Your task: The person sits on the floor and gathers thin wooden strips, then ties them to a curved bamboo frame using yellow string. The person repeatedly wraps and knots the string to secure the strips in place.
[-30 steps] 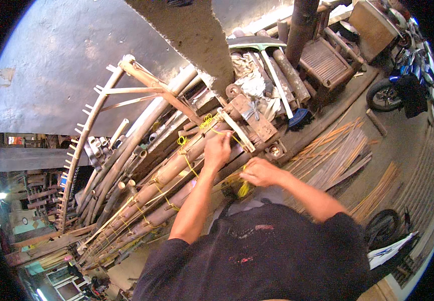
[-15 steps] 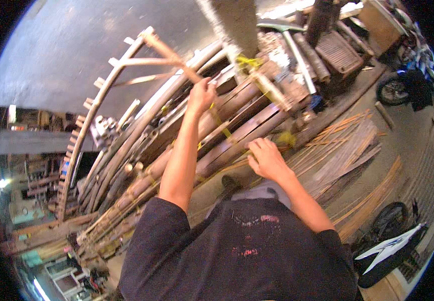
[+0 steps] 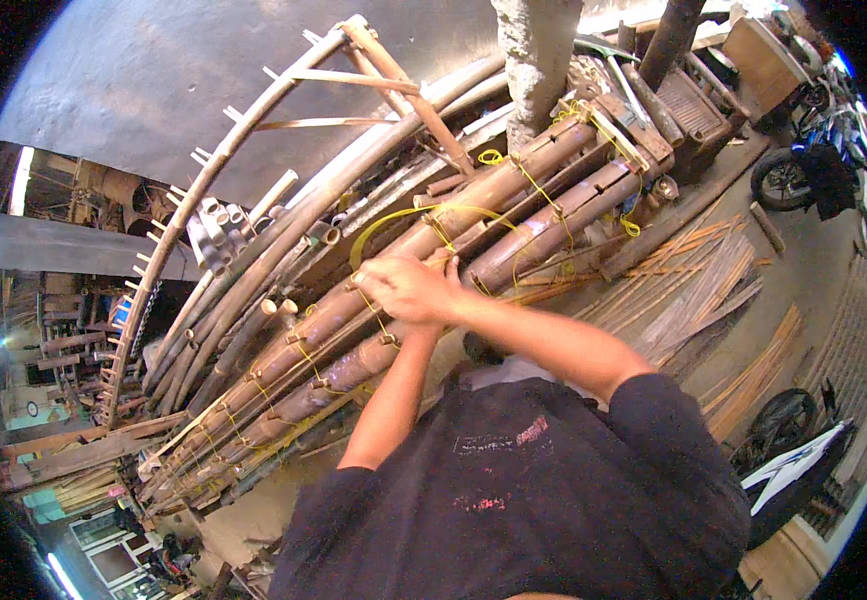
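Two thick brown bamboo poles (image 3: pixel 543 222) lie side by side on a slant before me, lashed at intervals with yellow cord (image 3: pixel 298 347). My arms cross over them. My right hand (image 3: pixel 398 287) reaches across to the left, its fingers closed at the poles by a loose loop of the cord. Partly hidden behind the right wrist, my left hand (image 3: pixel 445 264) is pinched on the cord where it wraps the upper pole. The loop arches from beside the right hand over the poles to the right.
Beyond the poles stand a curved bamboo frame with pegs (image 3: pixel 215 160) and a stack of long bamboo poles (image 3: pixel 253 275). A rough post (image 3: pixel 533 70) rises behind. Split bamboo strips (image 3: pixel 698 270) lie on the floor at right, near motorcycles (image 3: pixel 788 180).
My left hand has come down from its raised place to the poles. My right hand has swung left across it, so the arms now cross. The view has shifted a little.
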A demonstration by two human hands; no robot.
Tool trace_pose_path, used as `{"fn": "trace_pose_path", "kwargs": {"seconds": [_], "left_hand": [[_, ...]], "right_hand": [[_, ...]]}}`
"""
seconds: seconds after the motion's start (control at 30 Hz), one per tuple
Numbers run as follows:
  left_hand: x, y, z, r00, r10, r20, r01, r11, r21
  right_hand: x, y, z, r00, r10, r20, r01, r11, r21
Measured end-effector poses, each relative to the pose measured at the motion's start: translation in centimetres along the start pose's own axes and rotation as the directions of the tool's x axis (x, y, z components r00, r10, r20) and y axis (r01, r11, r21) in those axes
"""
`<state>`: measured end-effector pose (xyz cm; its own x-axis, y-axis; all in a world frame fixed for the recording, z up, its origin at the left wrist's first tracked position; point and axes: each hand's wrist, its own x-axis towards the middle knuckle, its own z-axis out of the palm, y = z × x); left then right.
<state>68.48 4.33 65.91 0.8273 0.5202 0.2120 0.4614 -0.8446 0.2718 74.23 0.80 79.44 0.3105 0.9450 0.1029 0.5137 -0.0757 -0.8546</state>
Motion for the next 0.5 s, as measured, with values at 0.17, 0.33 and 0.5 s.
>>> {"fn": "trace_pose_path", "kwargs": {"seconds": [0.17, 0.33, 0.5], "left_hand": [[1.3, 2.1, -3.2, 0.975, -0.191, 0.115, 0.218, 0.924, -0.315], [1.8, 0.1, -4.1, 0.919, -0.205, 0.336, 0.295, 0.924, -0.244], [2.2, 2.2, -5.0, 0.967, -0.174, 0.187, 0.226, 0.923, -0.311]], "right_hand": [[7.5, 9.6, -3.2, 0.992, 0.122, 0.029, -0.054, 0.626, -0.778], [3.9, 3.2, -7.2, 0.974, -0.085, 0.211, 0.033, 0.971, 0.236], [-13.9, 11.3, -2.7, 0.927, -0.141, 0.346, 0.202, 0.969, -0.145]]}}
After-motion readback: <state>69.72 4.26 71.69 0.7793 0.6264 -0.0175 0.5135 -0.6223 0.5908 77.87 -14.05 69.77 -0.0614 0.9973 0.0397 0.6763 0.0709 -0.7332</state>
